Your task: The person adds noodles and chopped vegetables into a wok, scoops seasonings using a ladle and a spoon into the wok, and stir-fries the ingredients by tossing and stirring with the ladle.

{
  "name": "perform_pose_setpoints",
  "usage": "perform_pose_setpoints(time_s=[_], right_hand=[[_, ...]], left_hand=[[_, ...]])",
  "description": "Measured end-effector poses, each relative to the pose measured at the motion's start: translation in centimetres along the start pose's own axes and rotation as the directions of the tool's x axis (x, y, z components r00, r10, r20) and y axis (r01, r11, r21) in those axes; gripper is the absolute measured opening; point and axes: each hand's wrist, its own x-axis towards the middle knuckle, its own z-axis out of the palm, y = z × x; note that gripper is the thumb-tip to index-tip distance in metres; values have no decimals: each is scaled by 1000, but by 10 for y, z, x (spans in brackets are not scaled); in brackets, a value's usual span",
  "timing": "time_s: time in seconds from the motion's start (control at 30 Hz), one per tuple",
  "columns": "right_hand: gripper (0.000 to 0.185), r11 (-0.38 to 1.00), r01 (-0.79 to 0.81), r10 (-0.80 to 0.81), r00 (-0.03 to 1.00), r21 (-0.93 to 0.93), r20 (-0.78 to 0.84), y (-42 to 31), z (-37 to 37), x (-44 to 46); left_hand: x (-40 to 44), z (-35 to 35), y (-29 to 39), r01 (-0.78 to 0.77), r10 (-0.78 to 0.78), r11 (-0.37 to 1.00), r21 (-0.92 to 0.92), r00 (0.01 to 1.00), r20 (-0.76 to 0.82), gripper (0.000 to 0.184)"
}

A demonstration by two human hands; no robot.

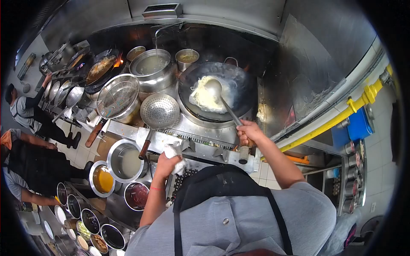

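Steel-bright, stiff and probably bowl-heavy, the ladle (213,88) is resting over soft, slippery-looking strands (199,97) inside the wok (240,81), twelve o'clock from the person (235,213), the right hand's (250,132) fingers clamping its shaft, a sound hold, the left hand's (167,165) gripping white cloth (179,166).

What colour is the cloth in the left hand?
The cloth in the left hand is white; the head view shows it best.
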Motion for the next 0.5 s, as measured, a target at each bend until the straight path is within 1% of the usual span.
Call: perform_pose_setpoints(time_s=[0.03, 0.07, 0.1, 0.13, 0.17, 0.2, 0.23, 0.3, 0.33, 0.4, 0.43, 0.5], right_hand=[[61, 1000, -2, 2, 1000, 0, -2, 5, -7, 15], [64, 730, 311, -447, 891, -608, -82, 9, -11, 26], [68, 76, 306, -766, 627, -949, 141, 7, -12, 30], [68, 73, 306, -764, 629, -949, 144, 0, -16, 35], [70, 134, 291, -681, 721, -947, 125, -12, -16, 36], [72, 193, 268, -590, 801, -944, 107, -22, -11, 29], [72, 195, 264, -590, 801, -945, 103, -26, -6, 18], [68, 142, 54, -398, 917, -988, -7, -41, 18, -30], [68, 141, 48, -396, 918, -989, -12, -49, 21, -51], [69, -90, -182, -290, 945, -979, -149, -63, 17, -83], [69, -94, -183, -290, 945, -979, -149, -61, 9, -89], [69, -235, -204, -354, 928, -950, -112, -55, -2, -106]], left_hand=[[-1, 0, -1, 13, -13, 1000, -18, 1000, -10, 37], [-3, 2, 6, 18, -18, 1000, 13, 1000, -6, 37], [-3, 4, 12, 18, -18, 1000, 10, 1000, -6, 37], [-3, 5, 16, 6, -6, 998, 58, 1000, 10, 37], [-4, 7, 18, -7, 5, 994, 106, 1000, 26, 37], [-3, 7, 18, -35, 33, 993, 111, 999, 25, 36], [-2, 6, 15, -35, 32, 993, 111, 999, 29, 36], [1, 5, 5, -36, 34, 995, 90, 999, 31, 36], [-1, 4, 2, -34, 31, 996, 87, 999, 36, 36], [-4, 1, -4, 14, -15, 995, 99, 1000, 4, 36], [-6, -1, -6, 14, -14, 995, 95, 1000, 3, 36], [-9, -3, -11, 19, -20, 1000, 25, 999, 38, 36]])
